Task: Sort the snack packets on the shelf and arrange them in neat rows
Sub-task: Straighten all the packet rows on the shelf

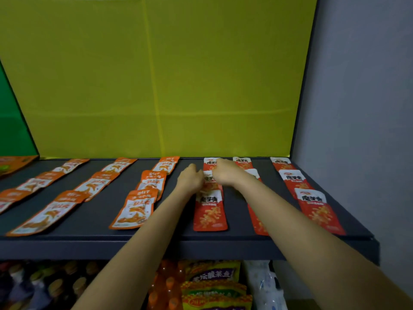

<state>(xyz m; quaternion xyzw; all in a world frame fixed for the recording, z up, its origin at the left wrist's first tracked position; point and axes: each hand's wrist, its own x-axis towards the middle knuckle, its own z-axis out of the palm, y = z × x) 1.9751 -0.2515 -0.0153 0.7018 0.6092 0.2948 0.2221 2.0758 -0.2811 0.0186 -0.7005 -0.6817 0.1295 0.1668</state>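
The middle red packet (208, 179) is lying flat on the dark shelf (156, 245), second in a column that is running front to back, and both hands are meeting over it. The left hand (190, 178) is sitting at its left edge. The right hand (224, 173) is sitting over its far right corner, knuckles up, fingers bending down towards the foil. The fingertips are hiding behind the backs of the hands and the picture is blurring there, so I cannot tell whether either hand is pinching the packet or only touching it.

Just in front, the front red packet (210, 212) is lying straight near the shelf's lip. The back red packet (209, 164) is peeking out beyond the hands.

To the right, the right forearm is crossing a second red column (258, 222) and covering most of it. A third red column (317, 209) of three packets is lining the shelf's right end.

To the left, the nearest orange column (134, 209) is overlapping packet on packet, a little askew. More orange packets (44, 217) are running in slanting columns beyond it.

A yellow back panel (156, 74) is rising behind everything and a grey wall (357, 108) is closing off the right. Underneath, bottles (44, 285) and snack bags (212, 283) are crowding the lower level.
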